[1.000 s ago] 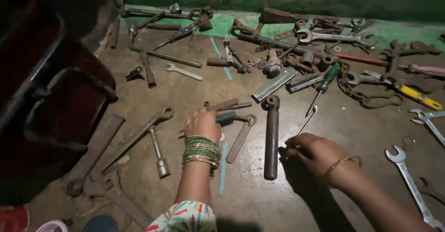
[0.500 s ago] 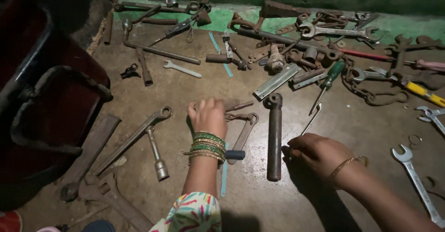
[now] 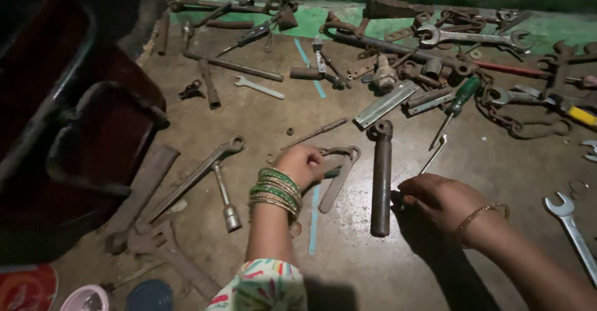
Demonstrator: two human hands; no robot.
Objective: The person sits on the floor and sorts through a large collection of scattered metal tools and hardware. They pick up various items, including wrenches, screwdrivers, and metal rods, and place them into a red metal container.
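My left hand [image 3: 303, 163], with green bangles on the wrist, is curled over a small dark-handled tool [image 3: 333, 173] on the floor. It lies against a curved flat spanner [image 3: 339, 177]. My right hand [image 3: 437, 200], wearing a thin gold bangle, rests on the floor just right of a thick rusty bar [image 3: 380, 183]. Its bent fingertips are near the lower end of a thin metal rod tool [image 3: 435, 155]. What the right fingers pinch is hidden.
Many rusty tools lie on the floor: a long ring spanner [image 3: 198, 175], a socket wrench [image 3: 224, 191], a green-handled screwdriver [image 3: 461, 96], a chain [image 3: 513, 123], an open spanner [image 3: 571, 224]. A dark red toolbox [image 3: 93, 140] stands at the left, and a green ledge [image 3: 547, 28] runs along the back.
My left hand has drawn back a little toward me and curled tighter beside the curved spanner. The right hand has stayed by the thick bar.
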